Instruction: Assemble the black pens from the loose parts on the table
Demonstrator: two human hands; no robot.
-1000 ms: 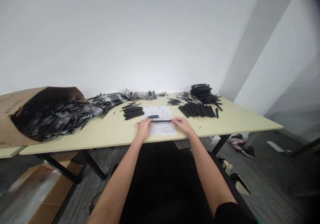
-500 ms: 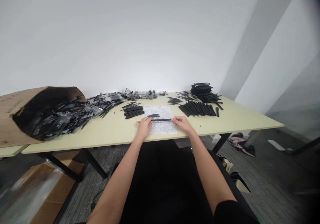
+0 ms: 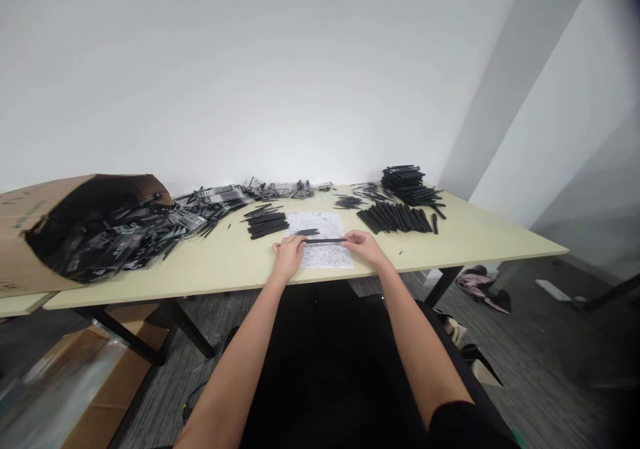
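Note:
A slim black stick (image 3: 325, 240) lies level between my hands, above a printed white sheet (image 3: 327, 259). My left hand (image 3: 290, 252) grips its left end, and my right hand (image 3: 363, 243) pinches the right end. Just behind the stick, a few thin dark pieces (image 3: 307, 232) rest on the sheet. Left of the sheet is a stack of black sticks (image 3: 267, 224). To the right, a row of thicker black sticks (image 3: 395, 217) lies side by side.
A cardboard box (image 3: 45, 215) on its side spills black packets (image 3: 135, 235) over the left of the pale table (image 3: 210, 272). A tall pile of black sticks (image 3: 404, 183) stands at the back right. Thin dark pieces (image 3: 349, 201) lie behind the sheet.
My right hand's fingers have shifted very slightly on the stick's right end. My left hand stays in place on the left end.

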